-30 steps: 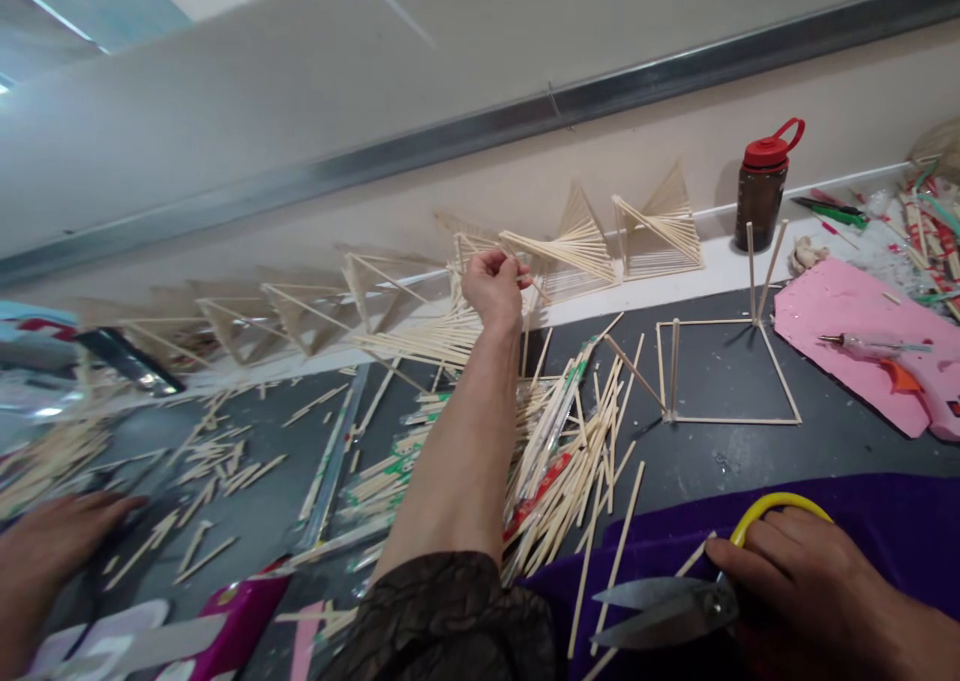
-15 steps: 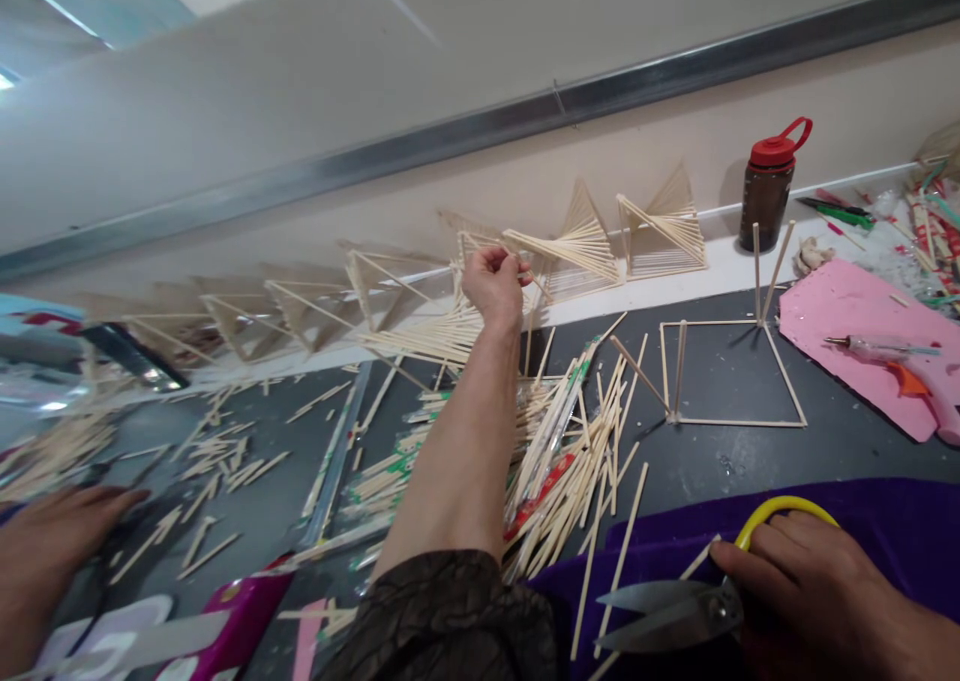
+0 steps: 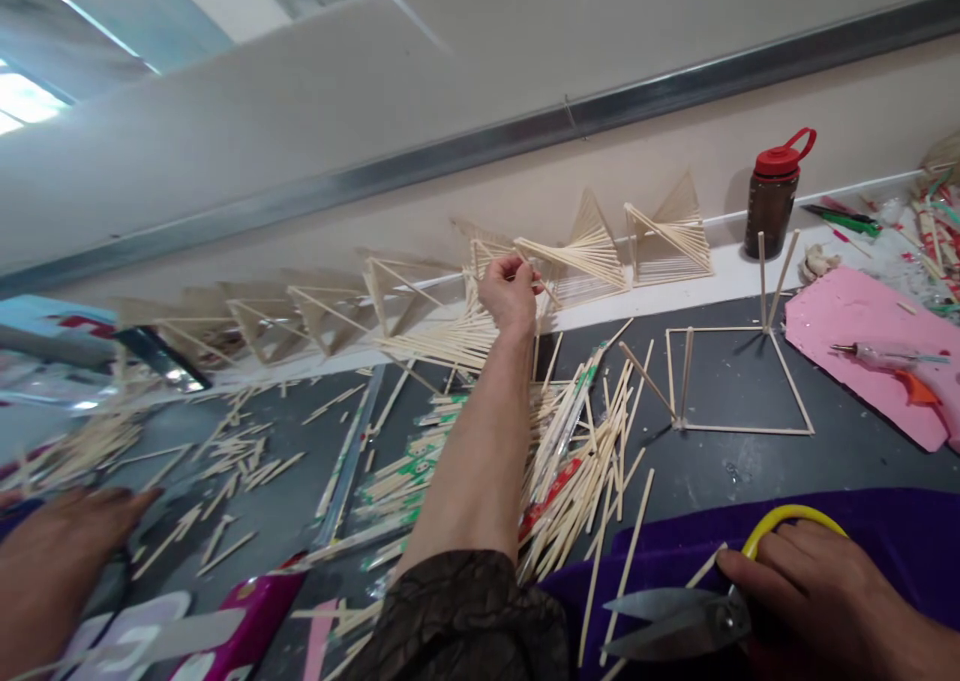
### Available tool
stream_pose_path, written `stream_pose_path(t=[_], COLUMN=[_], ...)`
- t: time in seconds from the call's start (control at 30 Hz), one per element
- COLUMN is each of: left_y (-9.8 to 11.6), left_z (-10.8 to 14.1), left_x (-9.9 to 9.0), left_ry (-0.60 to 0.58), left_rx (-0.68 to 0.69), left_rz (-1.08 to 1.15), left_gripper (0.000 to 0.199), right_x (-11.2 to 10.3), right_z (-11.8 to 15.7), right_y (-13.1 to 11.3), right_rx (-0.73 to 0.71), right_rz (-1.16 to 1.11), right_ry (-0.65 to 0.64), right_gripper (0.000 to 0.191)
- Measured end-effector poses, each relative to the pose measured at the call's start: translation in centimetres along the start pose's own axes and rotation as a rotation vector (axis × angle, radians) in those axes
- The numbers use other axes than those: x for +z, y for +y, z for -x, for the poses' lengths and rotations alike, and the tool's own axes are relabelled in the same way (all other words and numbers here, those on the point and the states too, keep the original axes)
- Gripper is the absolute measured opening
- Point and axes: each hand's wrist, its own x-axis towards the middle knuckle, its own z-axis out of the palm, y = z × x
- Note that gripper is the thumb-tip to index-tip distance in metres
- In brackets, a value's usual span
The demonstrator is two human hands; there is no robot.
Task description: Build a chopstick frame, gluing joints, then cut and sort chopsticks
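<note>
My left hand (image 3: 512,293) reaches forward to a row of twisted frames made of thin wooden sticks along the wall. Its fingers are pinched together at a thin stick, beside a fanned stick frame (image 3: 574,253); whether that stick belongs to a frame I cannot tell. At the lower right, my right hand (image 3: 810,576) is closed around the yellow handle of a pair of scissors (image 3: 679,621), blades parted and pointing left. A short stick (image 3: 706,565) shows by its thumb. Loose sticks (image 3: 592,501) and packaged sticks lie under my left forearm.
A square stick frame with uprights (image 3: 750,429) stands right of centre. Beyond it are a red-capped bottle (image 3: 772,201), a pink sheet (image 3: 840,311) and a glue gun (image 3: 911,366). Another person's hand (image 3: 75,551) is at far left, near cut sticks. Purple cloth (image 3: 885,521) lies in front.
The whole view has shifted slightly, so things appear a little further right and lower. Both my hands keep about the same place and grip.
</note>
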Motion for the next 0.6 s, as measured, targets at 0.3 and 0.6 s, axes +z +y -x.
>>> stream_pose_path(t=[0.3,0.6], left_y=[-0.42,-0.11], left_z=[-0.47,-0.93], left_x=[0.4,0.61], left_ry=[0.03,0.037], left_rx=[0.016,-0.002], left_rz=[-0.012,-0.057], left_gripper=[0.013,0.01], right_x=[-0.09,-0.12], right_z=[-0.01,-0.29], right_y=[0.28,0.3], right_rx=[-0.048,-0.058], right_rz=[0.01,0.051], right_ry=[-0.021,-0.011], right_gripper=[0.037,0.025])
